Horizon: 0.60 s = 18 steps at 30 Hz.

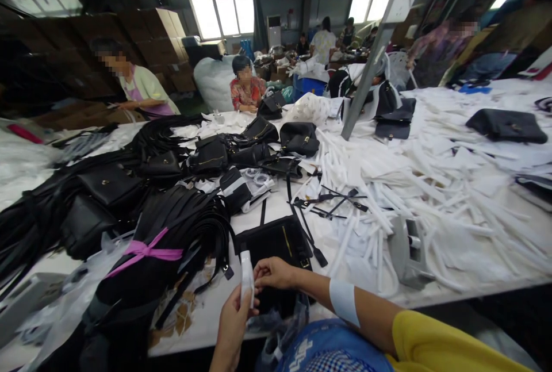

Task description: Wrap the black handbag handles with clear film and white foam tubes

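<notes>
My left hand (235, 314) is closed around a narrow white wrapped strip (246, 265), which stands upright between thumb and fingers. Just to its right, my right hand (272, 274) has its fingers pinched together close to the strip's edge; what they grip is too small to make out. Behind both hands a black bag (276, 240) with a gold zipper and a buckle lies flat on the table. To the left is a thick bundle of black straps (185, 217), tied with a pink band (150, 252).
Several black handbags (211, 155) crowd the table's middle. White strips and paper (388, 188) cover the right side, with a grey tape dispenser (409, 251) near the front edge. A metal post (371, 73) rises from the table. Other people (248, 84) are across it.
</notes>
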### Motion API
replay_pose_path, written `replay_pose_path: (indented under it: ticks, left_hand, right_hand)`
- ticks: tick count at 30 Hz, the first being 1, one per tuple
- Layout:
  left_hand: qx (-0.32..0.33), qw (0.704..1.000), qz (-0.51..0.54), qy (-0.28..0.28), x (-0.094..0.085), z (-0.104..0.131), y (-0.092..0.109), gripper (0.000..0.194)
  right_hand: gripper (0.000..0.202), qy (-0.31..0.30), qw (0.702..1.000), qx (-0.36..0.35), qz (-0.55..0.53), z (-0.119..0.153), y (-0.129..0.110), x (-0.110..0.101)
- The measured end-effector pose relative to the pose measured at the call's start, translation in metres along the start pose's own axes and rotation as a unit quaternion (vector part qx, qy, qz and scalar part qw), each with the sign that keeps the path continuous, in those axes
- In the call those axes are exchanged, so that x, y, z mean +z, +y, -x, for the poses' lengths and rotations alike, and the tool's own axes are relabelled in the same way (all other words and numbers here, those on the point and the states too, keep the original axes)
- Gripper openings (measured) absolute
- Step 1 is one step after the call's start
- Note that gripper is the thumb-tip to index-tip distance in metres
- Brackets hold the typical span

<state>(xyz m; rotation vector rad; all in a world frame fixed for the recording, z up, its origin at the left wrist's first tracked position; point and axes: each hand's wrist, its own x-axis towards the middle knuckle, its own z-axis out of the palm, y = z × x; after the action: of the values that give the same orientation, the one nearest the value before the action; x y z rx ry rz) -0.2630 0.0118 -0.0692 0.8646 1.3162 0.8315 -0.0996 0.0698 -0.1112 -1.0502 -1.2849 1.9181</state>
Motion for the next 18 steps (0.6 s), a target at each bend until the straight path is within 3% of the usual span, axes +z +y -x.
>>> replay_pose_path:
  ticks: [2,7,11,18]
  left_hand:
    - [-0.028,0.999,0.036,0.004,-0.001,0.001,0.002,0.05]
    - [-0.076,0.988,0.13,0.023,0.002,0.0,0.001,0.04]
    - [-0.089,0.983,0.159,0.033,0.005,-0.003,-0.004,0.039]
    - [-0.077,0.984,0.16,-0.005,0.008,-0.001,0.001,0.057]
  right_hand:
    - [0.033,0.011,1.0,-0.005,-0.006,0.002,-0.004,0.003]
    - [0.011,0.115,0.993,0.009,0.04,0.0,-0.005,0.017]
    - [0.015,0.164,0.985,0.032,0.031,-0.005,0.004,0.024]
    - [0.036,0.148,0.988,0.046,-0.003,-0.021,0.013,0.026]
